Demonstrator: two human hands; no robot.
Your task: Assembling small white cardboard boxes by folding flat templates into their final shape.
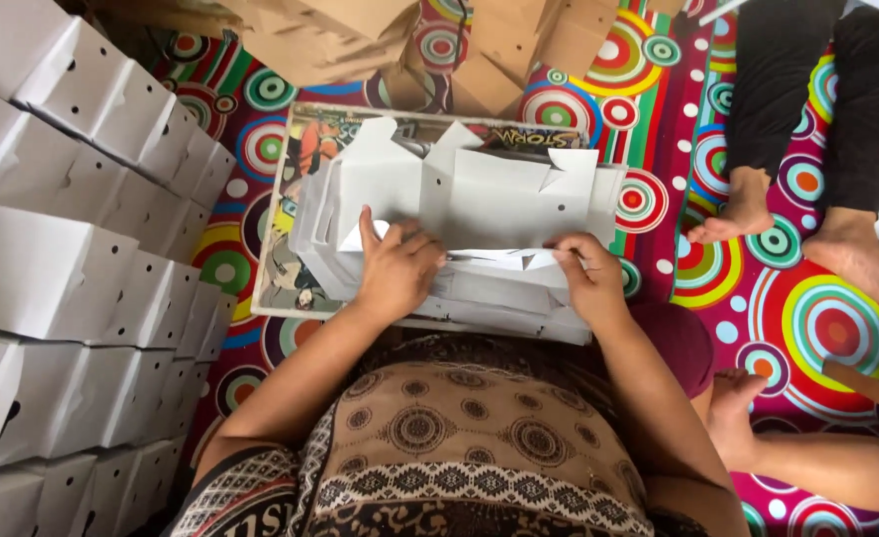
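A flat white cardboard box blank (479, 199) lies on top of a stack of like blanks (499, 298), which rests on a low printed board (290, 199). My left hand (396, 268) presses down on the blank's near left part, fingers curled over its edge. The near right flap is pinched by my right hand (588, 273). The blank's far flaps stand partly up.
Rows of folded white boxes (71, 259) fill the left side. Brown cardboard pieces (360, 40) lie at the far edge. Another person's bare feet (807, 234) and dark trouser legs are at the right, on a bright mat with circles (817, 318).
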